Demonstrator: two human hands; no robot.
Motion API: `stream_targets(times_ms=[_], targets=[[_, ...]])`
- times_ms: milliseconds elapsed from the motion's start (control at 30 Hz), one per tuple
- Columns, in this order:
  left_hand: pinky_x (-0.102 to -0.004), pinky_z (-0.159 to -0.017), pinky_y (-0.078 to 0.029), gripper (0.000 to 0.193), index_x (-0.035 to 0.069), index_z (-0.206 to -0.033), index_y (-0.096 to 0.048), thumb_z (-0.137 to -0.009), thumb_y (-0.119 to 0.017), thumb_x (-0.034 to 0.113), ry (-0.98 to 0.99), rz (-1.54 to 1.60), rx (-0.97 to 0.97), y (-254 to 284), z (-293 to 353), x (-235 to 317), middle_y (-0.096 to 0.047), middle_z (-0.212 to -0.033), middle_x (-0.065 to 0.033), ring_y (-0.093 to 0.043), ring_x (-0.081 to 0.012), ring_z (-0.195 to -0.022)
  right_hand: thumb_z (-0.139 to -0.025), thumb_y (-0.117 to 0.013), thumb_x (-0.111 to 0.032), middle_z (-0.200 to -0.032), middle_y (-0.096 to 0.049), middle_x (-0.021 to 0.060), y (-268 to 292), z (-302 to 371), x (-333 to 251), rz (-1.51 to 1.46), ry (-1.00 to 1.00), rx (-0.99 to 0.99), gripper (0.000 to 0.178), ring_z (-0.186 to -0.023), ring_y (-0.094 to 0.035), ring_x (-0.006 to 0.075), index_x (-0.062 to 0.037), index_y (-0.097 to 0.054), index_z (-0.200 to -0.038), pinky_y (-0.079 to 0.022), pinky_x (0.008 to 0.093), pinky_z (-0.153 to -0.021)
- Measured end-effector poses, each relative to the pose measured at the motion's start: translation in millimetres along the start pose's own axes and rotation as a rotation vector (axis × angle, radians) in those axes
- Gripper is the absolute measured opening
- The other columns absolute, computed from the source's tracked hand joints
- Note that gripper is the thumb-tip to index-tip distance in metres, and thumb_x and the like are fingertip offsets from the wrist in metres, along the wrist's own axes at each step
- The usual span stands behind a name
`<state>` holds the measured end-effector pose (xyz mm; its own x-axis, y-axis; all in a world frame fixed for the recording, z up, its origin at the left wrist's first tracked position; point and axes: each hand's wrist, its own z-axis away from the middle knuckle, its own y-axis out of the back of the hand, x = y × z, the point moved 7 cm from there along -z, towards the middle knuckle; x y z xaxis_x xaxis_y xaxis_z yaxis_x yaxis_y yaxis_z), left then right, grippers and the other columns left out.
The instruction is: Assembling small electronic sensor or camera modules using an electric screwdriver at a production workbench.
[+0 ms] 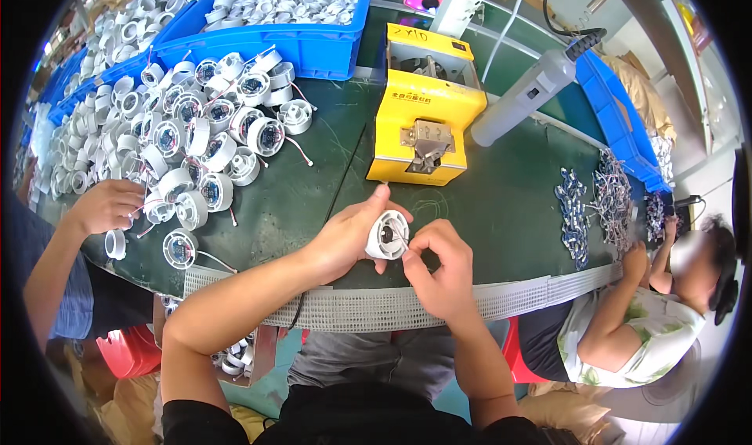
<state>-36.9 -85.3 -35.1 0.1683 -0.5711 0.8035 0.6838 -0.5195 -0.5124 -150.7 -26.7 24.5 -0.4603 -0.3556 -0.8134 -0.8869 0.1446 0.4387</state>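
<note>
From here a green table (501, 218) spreads out. Left of the left hand (348, 237), heaped white housings (245, 167) show boards (179, 249) fitted, seemingly done; bare rings (86, 135) farther left look untouched. Beyond that hand stands a yellow machine (427, 104). The left hand grips one open housing (376, 245), apparently half-finished; the right hand (442, 269) pinches a wire (401, 237) at its rim.

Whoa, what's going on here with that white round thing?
The person's left hand is holding a white round part, its open side showing. The thumb and finger of the right hand are at its edge; whether they pinch a wire is too small to tell. A yellow machine stands beyond on the green table. Over left, another person's hand is by a pile of similar parts.
</note>
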Motion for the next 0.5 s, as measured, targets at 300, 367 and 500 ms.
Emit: stream_targets(times_ms=[300, 367, 500], targets=[[-0.0309, -0.088, -0.054, 0.040, 0.001, -0.128, -0.056, -0.104, -0.045, 0.031, -0.077, 0.183, -0.017, -7, 5, 6, -0.062, -0.105, -0.0063, -0.063, -0.0133, -0.094, -0.074, -0.078, -0.002, -0.096, -0.058, 0.0114, 25, 3, -16, 0.340, 0.190, 0.201, 0.028, -0.087, -0.062, 0.0215, -0.0019, -0.067, -0.100, -0.053, 0.0309, -0.068], [-0.0300, -0.088, -0.053, 0.039, 0.001, -0.128, -0.056, -0.104, -0.046, 0.029, -0.095, 0.190, 0.001, -9, 6, 7, -0.062, -0.106, -0.0056, -0.063, -0.0128, -0.095, -0.077, -0.076, 0.000, -0.092, -0.063, 0.0112, 29, 1, -24, 0.438, 0.339, 0.235, 0.019, -0.076, -0.065, 0.0211, -0.0007, -0.068, -0.094, -0.054, 0.0267, -0.063], [-0.0295, -0.091, -0.050, 0.035, 0.001, -0.129, -0.055, -0.103, -0.048, 0.024, -0.153, 0.194, -0.006, -9, 5, 5, -0.062, -0.108, -0.0040, -0.061, -0.0130, -0.099, -0.083, -0.072, 0.000, -0.065, -0.063, 0.0065, 31, 12, 5, 0.093, 0.007, 0.248, 0.015, -0.051, -0.059, 0.0136, 0.0014, -0.068, -0.098, -0.049, 0.0227, -0.051]])
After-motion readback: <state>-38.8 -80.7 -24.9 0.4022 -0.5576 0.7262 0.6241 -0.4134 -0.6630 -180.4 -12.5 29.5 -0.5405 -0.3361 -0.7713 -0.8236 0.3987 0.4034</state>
